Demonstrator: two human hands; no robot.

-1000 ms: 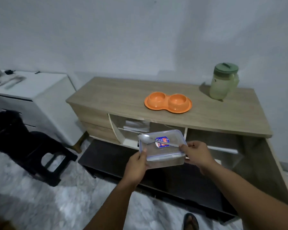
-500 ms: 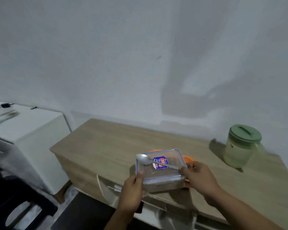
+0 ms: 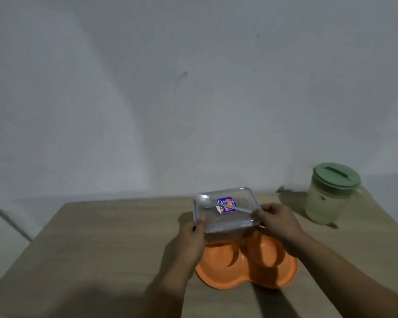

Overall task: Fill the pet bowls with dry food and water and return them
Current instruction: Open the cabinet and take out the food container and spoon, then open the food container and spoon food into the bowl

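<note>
Pale, bare wall rises behind the wooden table (image 3: pixel 101 244), where an orange double pet bowl (image 3: pixel 246 269) sits near the front edge, its long axis running left to right, both wells empty. A green-lidded pitcher (image 3: pixel 331 196) stands toward the back right corner. The left hand (image 3: pixel 191 239) and right hand (image 3: pixel 278 222) each grip an end of a clear lidded food container (image 3: pixel 228 211) above the bowl. A metal spoon (image 3: pixel 218 205) lies loose on the lid, bowl end left, handle under the right thumb; tilting the container could send it sliding off.
</note>
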